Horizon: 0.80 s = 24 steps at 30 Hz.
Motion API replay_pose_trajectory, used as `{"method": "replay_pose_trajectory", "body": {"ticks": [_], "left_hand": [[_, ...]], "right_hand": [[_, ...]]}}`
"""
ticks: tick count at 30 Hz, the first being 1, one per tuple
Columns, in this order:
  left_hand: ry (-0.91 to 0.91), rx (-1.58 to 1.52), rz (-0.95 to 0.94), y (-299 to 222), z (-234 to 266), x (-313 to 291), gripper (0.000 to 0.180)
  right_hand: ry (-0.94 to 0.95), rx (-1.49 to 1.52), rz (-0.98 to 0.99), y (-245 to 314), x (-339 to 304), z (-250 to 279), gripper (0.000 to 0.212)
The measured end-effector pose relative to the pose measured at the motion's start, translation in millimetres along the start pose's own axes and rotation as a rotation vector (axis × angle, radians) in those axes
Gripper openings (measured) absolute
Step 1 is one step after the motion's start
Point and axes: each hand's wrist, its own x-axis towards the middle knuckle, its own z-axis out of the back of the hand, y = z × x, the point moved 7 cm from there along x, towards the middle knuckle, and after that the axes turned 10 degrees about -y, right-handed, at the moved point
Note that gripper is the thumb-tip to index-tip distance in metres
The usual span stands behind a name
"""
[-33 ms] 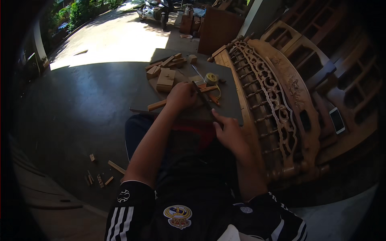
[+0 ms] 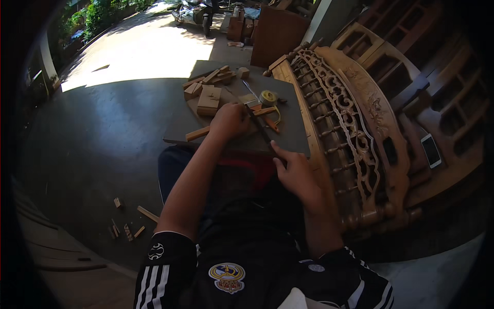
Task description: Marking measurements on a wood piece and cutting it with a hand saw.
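Observation:
My left hand (image 2: 229, 122) is closed over a narrow wooden strip (image 2: 198, 134) on the dark low table (image 2: 177, 121). The strip's middle is hidden under my fingers. My right hand (image 2: 296, 172) grips the near end of a long dark bar-like tool, apparently a file (image 2: 261, 127), its index finger stretched along it. The file slants away past my left hand and crosses the strip. Just beyond lie a yellow tape measure (image 2: 268, 98) with its tape partly out and an orange-handled tool (image 2: 271, 123). Wooden blocks (image 2: 209, 98) sit beyond my left hand.
A carved wooden bench or headboard (image 2: 355, 129) with turned spindles stands close on the right, a phone (image 2: 431, 151) lying near it. Small wood offcuts (image 2: 148, 213) are scattered on the floor at left. A motorbike (image 2: 195, 13) stands far off.
The whole view has shifted slightly. Both hands keep nearly the same places on the strip and the file.

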Motion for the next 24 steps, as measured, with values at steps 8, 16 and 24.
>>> {"method": "replay_pose_trajectory", "body": {"ticks": [8, 16, 24], "left_hand": [[-0.006, -0.063, -0.09, -16.7, -3.2, 2.0, 0.021], [-0.025, 0.009, -0.127, -23.2, 0.5, 1.7, 0.022], [-0.003, 0.022, -0.13, -22.7, 3.9, 6.3, 0.023]], "right_hand": [[-0.033, 0.032, 0.048, 3.6, 65.0, -21.6, 0.041], [-0.063, 0.06, -0.004, -3.6, 4.4, 0.0, 0.04], [-0.005, -0.052, -0.024, 9.2, -5.6, 14.0, 0.043]]}}
